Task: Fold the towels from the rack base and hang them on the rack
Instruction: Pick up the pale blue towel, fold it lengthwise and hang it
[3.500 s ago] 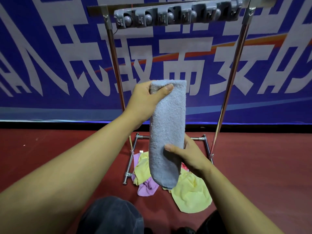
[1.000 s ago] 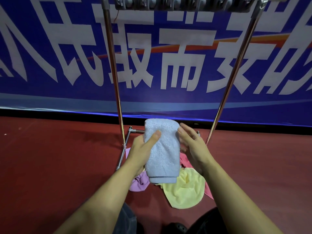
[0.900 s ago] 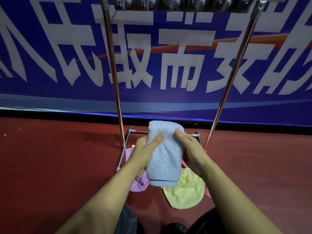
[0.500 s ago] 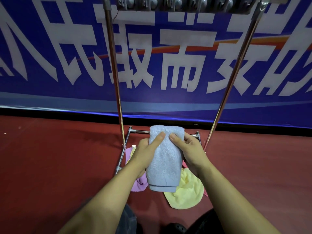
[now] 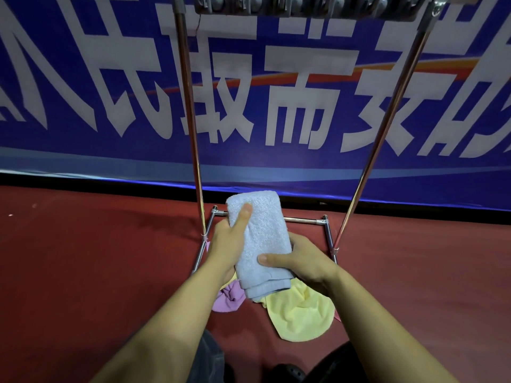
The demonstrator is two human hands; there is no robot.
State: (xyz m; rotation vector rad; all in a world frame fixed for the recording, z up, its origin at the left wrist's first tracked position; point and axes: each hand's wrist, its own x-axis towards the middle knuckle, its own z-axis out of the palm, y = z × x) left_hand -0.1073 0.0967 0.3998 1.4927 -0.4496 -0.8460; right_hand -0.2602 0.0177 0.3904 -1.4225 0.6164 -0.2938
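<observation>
- The person's left hand (image 5: 229,244) is gripping the upper part of a folded light-blue towel (image 5: 260,239), with the thumb lying up along its front and the fingers wrapped behind it.
- The right hand (image 5: 301,261) is grasping the same towel lower down on its right side, the thumb pressing across the front near the bottom and the fingers curling round the back.
- The towel is being held up in the air as a long narrow bundle, leaning slightly to the left, with its layered edges showing at the lower end.
- It is hanging in front of the rack base (image 5: 304,221), a frame of metal tubes sitting on the red floor (image 5: 96,258).
- A yellow towel (image 5: 301,313) is lying crumpled on the floor at the base, just below the right hand.
- A purple towel (image 5: 228,299) is lying beside it to the left, partly hidden by the left forearm.
- Two metal poles, a left pole (image 5: 190,106) and a right pole (image 5: 387,120), are rising from the base to a top bar with a row of grey clips (image 5: 304,5), which is partly cut off at the upper edge.
- A blue banner (image 5: 83,92) with large white characters is standing behind the rack.
</observation>
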